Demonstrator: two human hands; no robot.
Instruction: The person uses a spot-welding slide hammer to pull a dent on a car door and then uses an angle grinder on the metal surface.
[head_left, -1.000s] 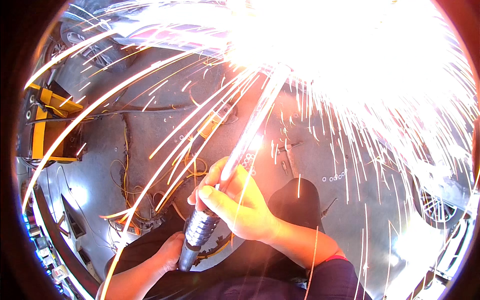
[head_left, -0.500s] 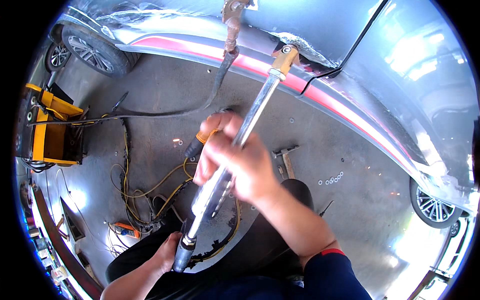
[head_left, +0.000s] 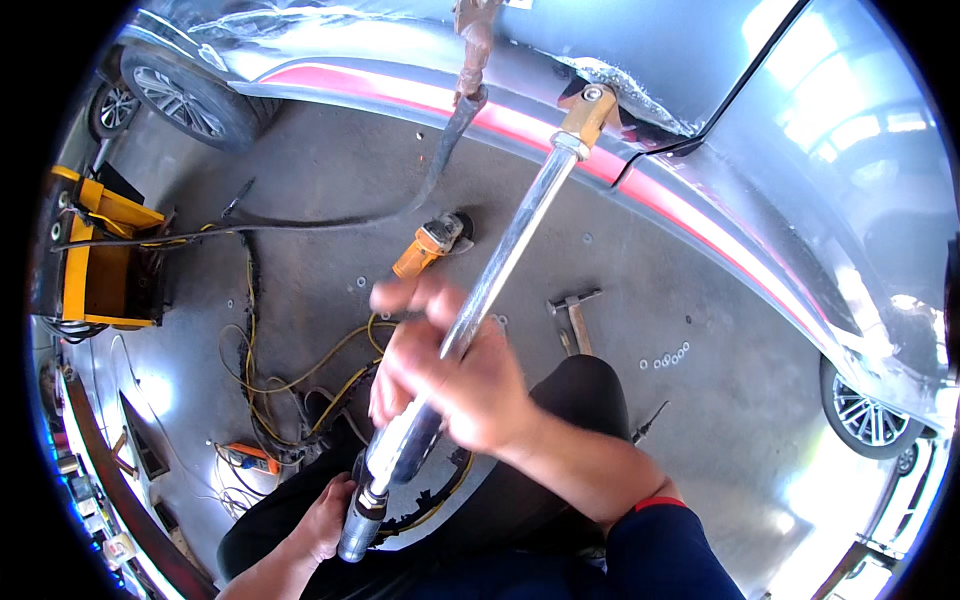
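A slide hammer (head_left: 520, 240) slants across the view, its steel rod running up to a brass-coloured clamp (head_left: 588, 120) at the dented lower edge of the grey car panel (head_left: 640, 50). Low down, my left hand (head_left: 325, 515) is closed round the dark rear handle (head_left: 362, 525). My right hand (head_left: 465, 380) is loosely wrapped about the rod and the upper end of the shiny sliding weight (head_left: 405, 440); its fingers are partly smeared by motion. The weight sits close to the handle. Left of the clamp, a cable ends in a rusty metal holder (head_left: 473, 55) at the panel.
An orange angle grinder (head_left: 430, 245) lies on the floor beyond my right hand. A hammer (head_left: 575, 320) and several washers (head_left: 665, 356) lie to the right. On the left stands a yellow machine (head_left: 100, 250), with tangled cables (head_left: 300, 390) and an orange meter (head_left: 253, 459) nearer me.
My right hand and the sliding weight have moved down the rod toward the handle. The grinder shows more fully now. The car appears shifted slightly up and right.
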